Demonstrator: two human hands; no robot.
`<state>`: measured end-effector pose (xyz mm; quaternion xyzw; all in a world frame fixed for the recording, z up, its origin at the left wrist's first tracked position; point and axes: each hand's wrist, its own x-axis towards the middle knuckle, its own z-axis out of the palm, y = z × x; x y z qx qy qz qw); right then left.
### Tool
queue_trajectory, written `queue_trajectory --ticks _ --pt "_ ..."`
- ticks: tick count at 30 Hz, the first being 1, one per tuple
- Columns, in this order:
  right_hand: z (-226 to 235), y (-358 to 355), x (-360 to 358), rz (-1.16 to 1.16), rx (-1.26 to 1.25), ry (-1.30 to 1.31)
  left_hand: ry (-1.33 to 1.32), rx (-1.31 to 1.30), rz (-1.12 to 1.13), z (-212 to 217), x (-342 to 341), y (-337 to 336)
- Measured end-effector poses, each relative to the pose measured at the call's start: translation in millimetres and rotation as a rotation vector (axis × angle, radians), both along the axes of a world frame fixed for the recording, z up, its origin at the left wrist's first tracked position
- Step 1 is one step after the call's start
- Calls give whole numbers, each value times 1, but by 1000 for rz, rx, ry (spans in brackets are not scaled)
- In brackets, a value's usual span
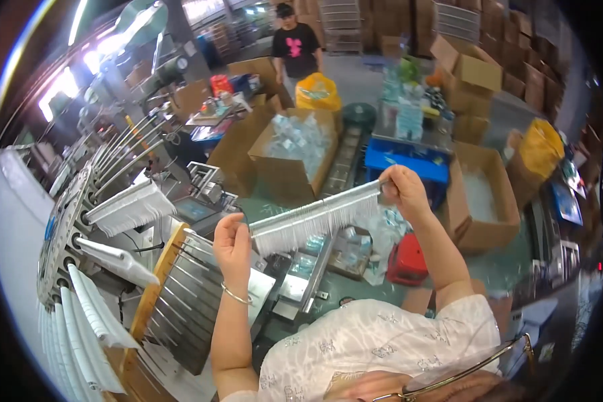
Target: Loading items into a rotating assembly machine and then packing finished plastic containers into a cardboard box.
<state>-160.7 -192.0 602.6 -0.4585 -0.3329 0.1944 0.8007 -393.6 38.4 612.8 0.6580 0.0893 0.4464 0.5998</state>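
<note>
Head view — hands hold a white-fringed rod — one each end

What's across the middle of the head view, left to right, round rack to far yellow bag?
Round rack, wooden bar, left hand, rod of white pieces, right hand, open box, yellow bag.

one head-worn fisheye view, left of a pair, looks down and forward, with the left hand and right hand close in front and the floor farther off.
</note>
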Motion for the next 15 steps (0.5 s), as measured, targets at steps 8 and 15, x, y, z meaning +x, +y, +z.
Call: queue_trajectory --ticks 8,15 --pt "16 65 106 80 -27 -151 -1 -50 187 8 67 13" --pt "16 110 151 209 16 -142 1 -34 290 19 96 27"
